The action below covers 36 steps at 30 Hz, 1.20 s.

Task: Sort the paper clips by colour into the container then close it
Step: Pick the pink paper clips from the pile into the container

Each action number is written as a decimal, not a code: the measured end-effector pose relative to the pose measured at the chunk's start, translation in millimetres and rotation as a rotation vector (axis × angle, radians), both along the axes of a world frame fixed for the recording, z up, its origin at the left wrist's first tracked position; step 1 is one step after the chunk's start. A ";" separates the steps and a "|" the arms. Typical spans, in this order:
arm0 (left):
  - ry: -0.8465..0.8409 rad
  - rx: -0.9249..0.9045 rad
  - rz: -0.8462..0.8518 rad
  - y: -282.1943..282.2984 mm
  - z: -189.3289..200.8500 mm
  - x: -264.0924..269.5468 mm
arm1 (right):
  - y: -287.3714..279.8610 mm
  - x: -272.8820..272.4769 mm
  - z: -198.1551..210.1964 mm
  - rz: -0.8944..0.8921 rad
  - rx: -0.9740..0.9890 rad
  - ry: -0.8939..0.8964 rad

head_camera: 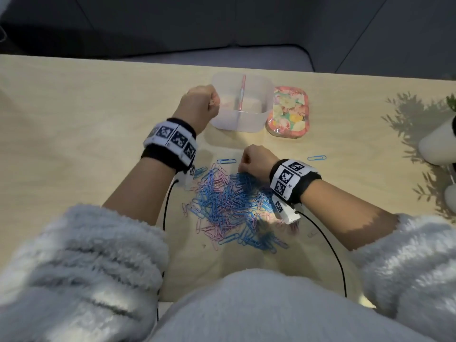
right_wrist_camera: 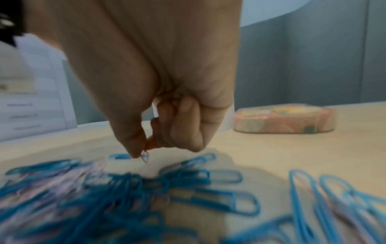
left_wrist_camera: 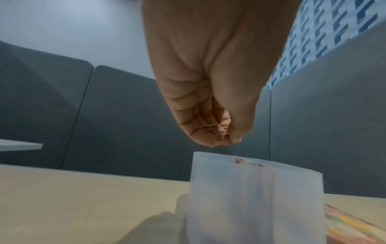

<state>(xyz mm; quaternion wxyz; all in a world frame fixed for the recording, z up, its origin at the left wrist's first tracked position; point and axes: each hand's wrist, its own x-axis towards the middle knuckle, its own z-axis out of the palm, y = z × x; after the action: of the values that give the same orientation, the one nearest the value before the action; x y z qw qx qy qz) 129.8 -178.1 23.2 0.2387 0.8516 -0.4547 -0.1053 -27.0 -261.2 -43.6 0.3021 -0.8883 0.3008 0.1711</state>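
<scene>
Paper clips (head_camera: 229, 206) heaped mixed | left hand (head_camera: 199, 104) bunched over divided container (head_camera: 240, 124), contents unclear, likely dropping pink | right hand (head_camera: 256, 159) pinching one clip (right_wrist_camera: 144, 156) for sorting

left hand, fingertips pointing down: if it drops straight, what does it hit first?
Likely the near-left rim of the translucent container. The left hand hovers with bunched fingertips just above that edge, possibly pinching pink clips; depth is unclear, so it may clear the rim and enter the left compartment.

A pale wooden table (head_camera: 74, 99) is lit from the right, with leafy shadows (head_camera: 417, 114) cast across it. Behind the table, dark grey upholstered panels (left_wrist_camera: 125, 107) are seen, and above them a blue-patterned wall (left_wrist_camera: 325, 33).
</scene>
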 end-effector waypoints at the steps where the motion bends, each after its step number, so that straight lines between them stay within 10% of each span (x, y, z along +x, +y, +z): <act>1: 0.002 0.024 0.007 -10.8 3.5 4.4 | -2.0 0.2 6.3 0.007 0.013 -0.019; 7: -0.001 0.210 -0.046 -42.8 1.3 8.4 | -25.9 23.5 60.9 -0.052 0.090 -0.260; 13: 0.013 -0.132 0.055 -2.2 -4.0 5.7 | -35.7 82.5 88.9 -0.034 -0.050 -0.367; 21: 0.145 0.172 0.032 87.6 -52.0 -28.5 | -9.3 83.2 70.0 0.132 -0.290 -0.357; 28: 0.164 0.269 0.134 90.2 -75.5 -66.8 | 37.7 15.2 22.3 0.098 -0.024 -0.050; 36: 0.179 0.287 0.207 85.5 -74.3 -61.1 | 54.3 9.1 1.4 0.174 -0.118 -0.140</act>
<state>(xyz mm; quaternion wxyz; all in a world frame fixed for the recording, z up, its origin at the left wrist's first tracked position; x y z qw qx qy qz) 68.7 -92.5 -51.0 0.1641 0.9064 -0.3218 -0.2192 -17.8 -206.9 -42.2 0.2536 -0.9369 0.2105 0.1163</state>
